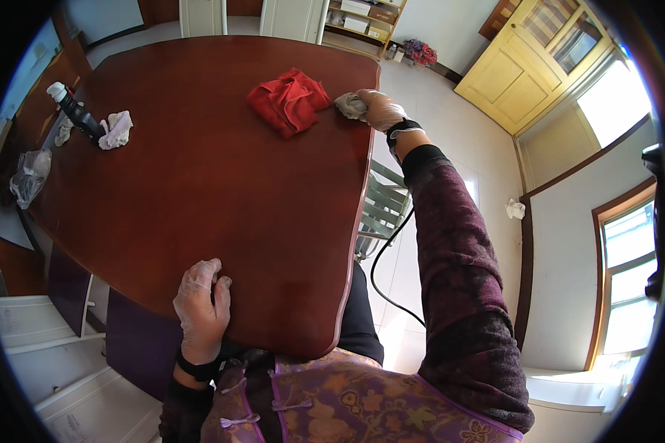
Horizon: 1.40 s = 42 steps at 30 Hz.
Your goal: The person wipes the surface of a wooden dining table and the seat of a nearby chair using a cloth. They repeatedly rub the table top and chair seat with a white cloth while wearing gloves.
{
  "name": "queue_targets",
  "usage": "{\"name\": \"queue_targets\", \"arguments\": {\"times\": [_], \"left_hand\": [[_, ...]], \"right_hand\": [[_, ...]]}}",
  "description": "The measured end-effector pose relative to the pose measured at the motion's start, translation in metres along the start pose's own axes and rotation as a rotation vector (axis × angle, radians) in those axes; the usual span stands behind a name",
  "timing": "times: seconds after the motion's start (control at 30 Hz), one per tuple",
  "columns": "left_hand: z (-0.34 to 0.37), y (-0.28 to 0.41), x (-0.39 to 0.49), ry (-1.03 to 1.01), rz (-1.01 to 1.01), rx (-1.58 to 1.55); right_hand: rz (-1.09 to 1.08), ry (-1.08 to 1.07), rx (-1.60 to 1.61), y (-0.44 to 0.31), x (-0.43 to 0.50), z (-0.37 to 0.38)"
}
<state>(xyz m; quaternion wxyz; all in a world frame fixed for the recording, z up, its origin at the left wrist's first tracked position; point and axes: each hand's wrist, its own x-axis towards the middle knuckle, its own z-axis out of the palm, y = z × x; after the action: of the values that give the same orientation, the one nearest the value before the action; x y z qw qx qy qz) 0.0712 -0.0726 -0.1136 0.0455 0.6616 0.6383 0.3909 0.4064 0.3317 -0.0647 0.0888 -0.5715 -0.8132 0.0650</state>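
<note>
My right hand (384,109), in a clear disposable glove, reaches to the far right edge of a reddish-brown wooden table (227,183). It grips a crumpled grey cloth (351,106) against the tabletop. Just left of that cloth lies a folded red cloth (289,102), untouched. My left hand (202,310), gloved too, rests at the near edge of the table with nothing in it; its thumb stands apart from the fingers.
On the table's left side are a black bottle with a white cap (76,111), a crumpled white cloth (116,130) and a clear plastic bag (31,176). A green slatted chair (383,199) and a black cable (381,279) are beyond the right edge. White cabinets (205,17) stand behind.
</note>
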Motion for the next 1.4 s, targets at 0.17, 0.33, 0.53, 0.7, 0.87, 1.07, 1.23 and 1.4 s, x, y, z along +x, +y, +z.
{"name": "queue_targets", "arguments": {"times": [0.17, 0.33, 0.53, 0.7, 0.87, 1.07, 1.23, 1.4], "left_hand": [[0.000, -0.001, 0.000, 0.020, 0.011, 0.022], [0.002, -0.002, -0.002, 0.038, 0.021, 0.034], [0.003, -0.002, -0.003, 0.078, 0.084, 0.041], [0.004, -0.003, -0.003, 0.135, 0.130, 0.033], [0.004, -0.004, -0.005, 0.148, 0.089, 0.030], [0.002, -0.004, -0.004, 0.230, 0.112, -0.063], [0.001, -0.001, -0.003, 0.216, 0.046, -0.060], [0.000, -0.001, -0.002, 0.189, 0.003, -0.075]], "right_hand": [[-0.035, 0.024, 0.035, -0.003, -0.034, 0.004], [-0.189, 0.084, 0.167, -0.027, -0.111, 0.010], [-0.416, 0.067, 0.222, -0.074, -0.222, 0.010], [-0.516, -0.004, 0.178, -0.132, -0.321, 0.007], [-0.544, -0.155, 0.090, -0.175, -0.379, -0.002], [-0.562, -0.049, 0.021, -0.164, -0.309, 0.007], [-0.527, -0.095, -0.051, -0.174, -0.180, 0.017], [-0.421, -0.169, -0.117, -0.215, -0.115, 0.022]]}}
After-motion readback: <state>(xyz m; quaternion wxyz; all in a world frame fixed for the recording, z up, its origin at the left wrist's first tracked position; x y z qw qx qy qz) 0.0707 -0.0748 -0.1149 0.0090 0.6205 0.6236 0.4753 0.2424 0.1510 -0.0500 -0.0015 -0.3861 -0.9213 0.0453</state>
